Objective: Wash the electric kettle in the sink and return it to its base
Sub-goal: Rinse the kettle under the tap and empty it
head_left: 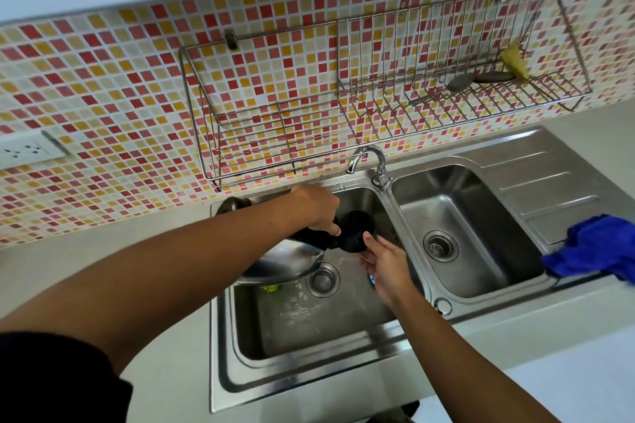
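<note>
A steel electric kettle (285, 261) with a black handle and a black lid (355, 232) is tipped on its side over the left sink basin (309, 330). My left hand (316, 206) grips the black handle from above. My right hand (385, 263) reaches in from the right, its thumb and fingers holding the open black lid. The faucet (372, 160) stands behind, between the two basins; I see no stream from it. Water drops lie on the basin floor. The kettle's base is not in view.
A blue cloth (598, 247) lies on the drainboard at the right. The right basin (457, 233) has a drain strainer. A wire dish rack (378, 93) with a spoon and a yellow item hangs on the mosaic wall. A wall socket (27, 149) sits at left. Something green (271, 288) lies under the kettle.
</note>
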